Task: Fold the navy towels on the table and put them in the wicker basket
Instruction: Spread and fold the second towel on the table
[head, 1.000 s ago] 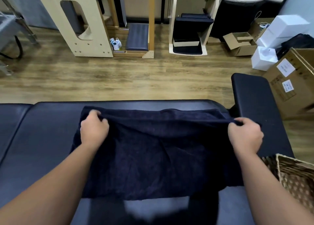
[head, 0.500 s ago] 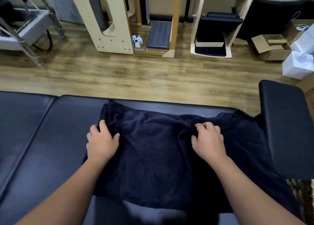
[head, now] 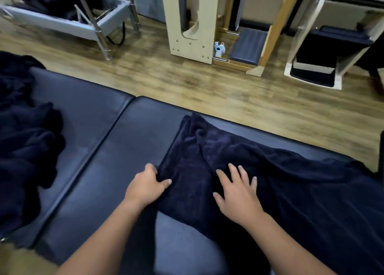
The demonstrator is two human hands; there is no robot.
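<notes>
We're looking from one head-worn wide-angle camera, aimed forward and down, close over the padded table (head: 99, 141) (its far edge slants across frame), with the wooden floor (head: 228, 91) beyond; no second view shares anything.

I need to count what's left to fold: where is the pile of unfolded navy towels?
In the head view, the unfolded pile lies heaped at the far left of the padded table, beyond the seam, left of the left hand.
</notes>
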